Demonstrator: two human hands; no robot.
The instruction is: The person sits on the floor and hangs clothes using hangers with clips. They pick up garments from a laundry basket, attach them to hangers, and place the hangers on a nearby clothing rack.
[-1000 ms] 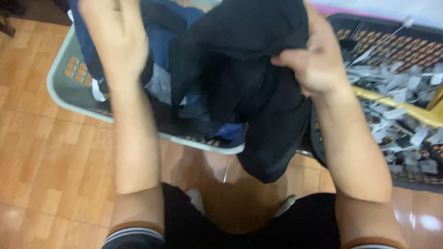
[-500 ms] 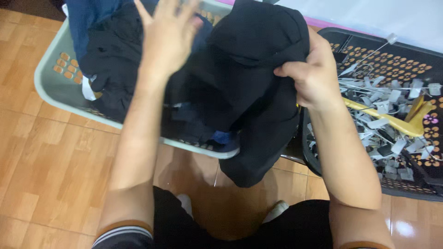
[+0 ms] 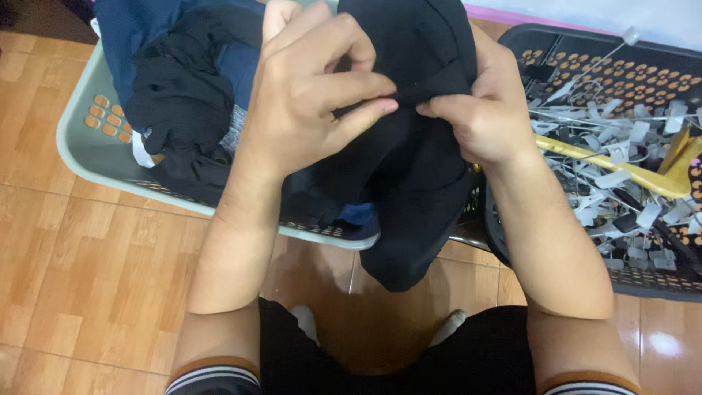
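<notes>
Two hands up on one black garment (image 3: 424, 183), pinching it together above the near rim of the grey laundry basket (image 3: 95, 150). Left hand (image 3: 307, 95) closed on the cloth, thumb and forefinger nipping a fold; right hand (image 3: 475, 110) clamped on the same fold, fingertips almost meeting the left's. Garment hanging down past the basket's near right corner toward the wooden floor (image 3: 80, 256). Dark blue and black clothes (image 3: 183, 95) heaped inside. Just beside, on the right, a black basket (image 3: 585, 58) full of grey clip hangers (image 3: 621, 175), one yellow hanger (image 3: 621, 164) across them.
</notes>
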